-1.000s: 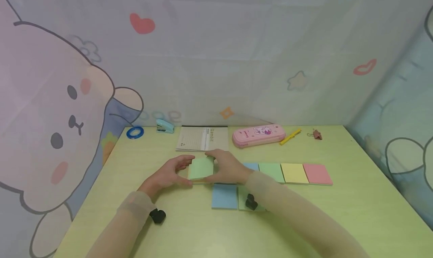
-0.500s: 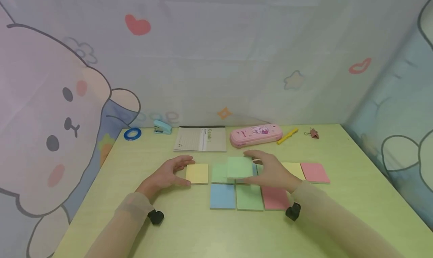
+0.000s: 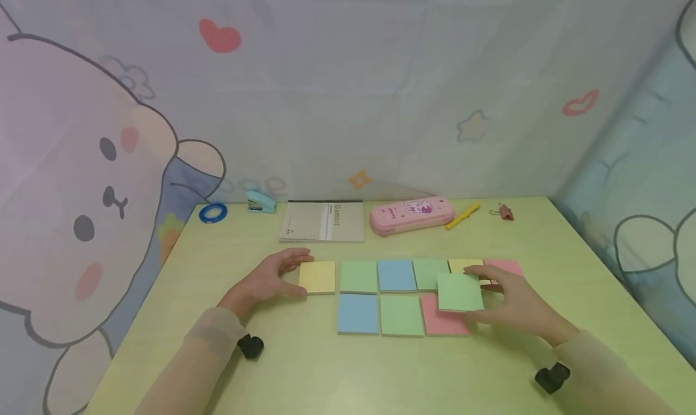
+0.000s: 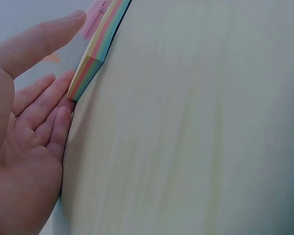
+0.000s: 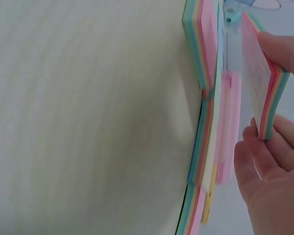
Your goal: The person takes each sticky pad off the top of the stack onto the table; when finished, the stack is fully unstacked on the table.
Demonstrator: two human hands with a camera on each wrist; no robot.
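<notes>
My right hand [image 3: 513, 300] pinches a green-topped sticky note pad [image 3: 459, 292] at its right side. The right wrist view shows this pad's striped layered edge [image 5: 273, 105] between thumb and fingers, raised off the table. In the head view it overlaps a pink pad [image 3: 443, 324] and the back row's yellow pad [image 3: 462, 264]. My left hand [image 3: 266, 277] rests on the table with fingers relaxed, beside a yellow-topped pad [image 3: 317, 278]. The left wrist view has thumb and fingers spread around the corner of that multicoloured pad [image 4: 90, 73], not gripping it.
Green [image 3: 359, 276], blue [image 3: 396, 275] and pink [image 3: 505, 266] pads lie in the back row; blue [image 3: 357, 313] and green [image 3: 401, 316] ones in front. Behind are blue tape [image 3: 212, 213], a stapler [image 3: 261, 202], a notebook [image 3: 322, 221], pencil case [image 3: 412, 215], yellow pen [image 3: 463, 217] and binder clip [image 3: 505, 212].
My right hand lifted the green pad off the yellow one by my left hand and carried it rightward over the rows to the pink pad. The left hand stayed in place.
</notes>
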